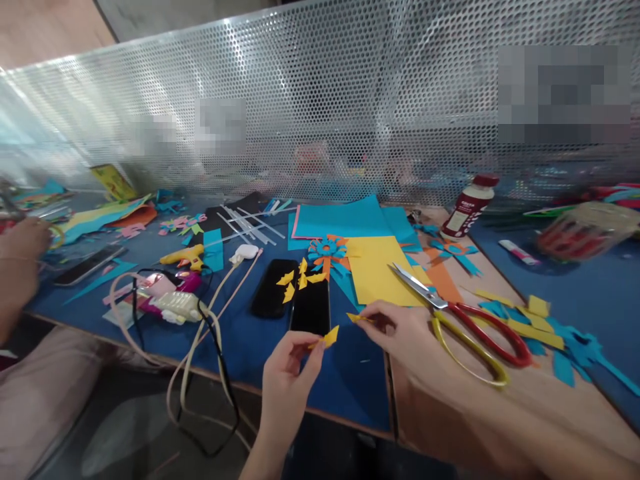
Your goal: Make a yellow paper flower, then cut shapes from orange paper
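Observation:
My left hand (287, 373) pinches a small folded yellow paper piece (330, 335) between thumb and fingertips, above the near edge of the blue table. A short way to its right, my right hand (400, 330) pinches a second small yellow paper scrap (357, 318). Just beyond my hands lie two black phones (311, 303), with several folded yellow pieces (299, 279) resting on them. Red-and-yellow-handled scissors (465, 320) lie to the right of my right hand, blades pointing over a yellow paper sheet (380, 270).
Blue paper sheets (340, 219), a blue-and-orange paper flower (327, 251), a yellow glue gun (187, 255) with cables, plastic strips and a glue bottle (470, 207) cover the table. Paper offcuts (545, 327) lie at the right. Another person's hand (20, 247) works at the far left. A perforated metal screen (320, 107) backs the table.

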`<action>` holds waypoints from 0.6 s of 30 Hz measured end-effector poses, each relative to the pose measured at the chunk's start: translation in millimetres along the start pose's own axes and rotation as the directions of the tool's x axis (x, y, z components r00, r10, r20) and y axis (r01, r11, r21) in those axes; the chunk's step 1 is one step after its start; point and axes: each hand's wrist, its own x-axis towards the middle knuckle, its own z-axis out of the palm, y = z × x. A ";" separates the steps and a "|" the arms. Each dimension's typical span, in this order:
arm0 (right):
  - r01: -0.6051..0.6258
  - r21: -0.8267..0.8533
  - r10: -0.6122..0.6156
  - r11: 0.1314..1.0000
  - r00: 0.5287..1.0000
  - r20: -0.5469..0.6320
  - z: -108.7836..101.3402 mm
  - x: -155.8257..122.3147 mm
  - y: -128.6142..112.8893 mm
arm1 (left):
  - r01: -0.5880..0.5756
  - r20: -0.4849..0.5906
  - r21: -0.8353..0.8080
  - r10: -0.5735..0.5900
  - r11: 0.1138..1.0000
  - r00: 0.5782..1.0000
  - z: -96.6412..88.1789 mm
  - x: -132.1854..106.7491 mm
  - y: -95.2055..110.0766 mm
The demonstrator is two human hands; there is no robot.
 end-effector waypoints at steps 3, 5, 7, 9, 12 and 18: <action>-0.035 0.221 0.038 0.975 0.999 -0.012 -6.9 -19.8 -16.2 | -0.027 0.057 0.004 0.027 1.000 0.998 -2.9 -0.1 -3.9; -0.013 0.301 0.025 0.954 0.999 -0.037 -9.3 -33.7 -25.0 | -0.056 0.110 -0.001 0.056 0.998 0.992 -4.6 -0.4 -6.0; 0.021 0.321 -0.003 0.947 0.998 -0.058 -9.5 -44.2 -31.3 | -0.086 0.143 -0.012 0.087 0.996 0.986 -5.4 -0.9 -7.2; 0.043 0.313 -0.021 0.949 0.997 -0.076 -8.1 -49.8 -34.9 | -0.116 0.164 -0.023 0.119 0.993 0.979 -5.3 -1.8 -7.8; 0.083 0.289 -0.048 0.954 0.991 -0.126 -5.4 -51.5 -36.8 | -0.186 0.189 -0.044 0.191 0.982 0.963 -4.5 -3.5 -7.4; 0.197 0.221 -0.152 0.955 0.967 -0.204 -3.8 -53.9 -36.6 | -0.303 0.243 -0.039 0.303 0.952 0.921 -3.5 -6.0 -2.9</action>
